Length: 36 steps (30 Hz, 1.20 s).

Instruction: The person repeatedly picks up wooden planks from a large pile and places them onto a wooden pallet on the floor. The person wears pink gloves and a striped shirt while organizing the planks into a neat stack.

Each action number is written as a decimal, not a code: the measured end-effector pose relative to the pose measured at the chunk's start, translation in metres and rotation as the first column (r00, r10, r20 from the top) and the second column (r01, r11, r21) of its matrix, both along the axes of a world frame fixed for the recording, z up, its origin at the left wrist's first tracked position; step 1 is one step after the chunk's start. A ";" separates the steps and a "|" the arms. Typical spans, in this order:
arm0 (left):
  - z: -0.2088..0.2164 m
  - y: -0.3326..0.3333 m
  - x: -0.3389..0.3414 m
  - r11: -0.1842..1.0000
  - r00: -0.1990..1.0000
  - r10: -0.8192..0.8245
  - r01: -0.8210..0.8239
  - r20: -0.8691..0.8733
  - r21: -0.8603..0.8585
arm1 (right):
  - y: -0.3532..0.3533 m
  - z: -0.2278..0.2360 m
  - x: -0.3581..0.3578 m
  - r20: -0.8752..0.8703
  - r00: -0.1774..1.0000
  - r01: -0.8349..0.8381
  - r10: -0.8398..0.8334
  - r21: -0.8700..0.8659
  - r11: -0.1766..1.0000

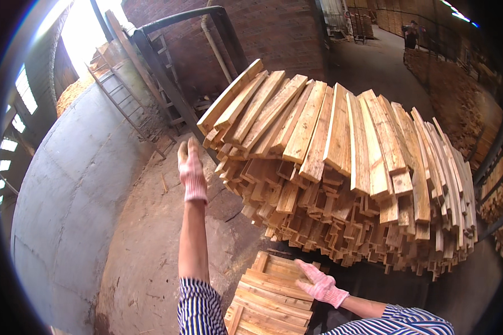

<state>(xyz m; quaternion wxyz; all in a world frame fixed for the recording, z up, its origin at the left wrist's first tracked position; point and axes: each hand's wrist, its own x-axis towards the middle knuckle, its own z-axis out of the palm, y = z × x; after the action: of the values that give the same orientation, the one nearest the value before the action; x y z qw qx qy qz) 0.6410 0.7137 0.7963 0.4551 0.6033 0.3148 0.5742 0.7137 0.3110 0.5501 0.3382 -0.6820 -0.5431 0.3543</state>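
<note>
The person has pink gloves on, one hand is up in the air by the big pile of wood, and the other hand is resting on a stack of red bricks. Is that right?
Not quite. The head view shows the right hand resting on a low stack of wooden planks, not red bricks. The rest holds: both gloves are pink, and the left hand is raised beside the big pile of wood.

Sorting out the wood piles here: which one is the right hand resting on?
The small low stack at the bottom; the right hand lies flat on it, not the big pile.
</note>
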 end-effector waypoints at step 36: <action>0.117 0.023 0.158 0.725 0.587 -0.688 0.535 -0.427 -0.433 | 0.347 0.289 0.230 -0.889 0.458 0.344 -0.018 0.159 0.925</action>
<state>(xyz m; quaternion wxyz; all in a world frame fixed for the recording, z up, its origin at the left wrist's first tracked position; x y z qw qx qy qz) 0.7988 0.7372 0.9137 0.5864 0.7503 0.2763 0.1299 0.9433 0.6578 0.8389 0.7076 -0.3960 -0.2666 0.5210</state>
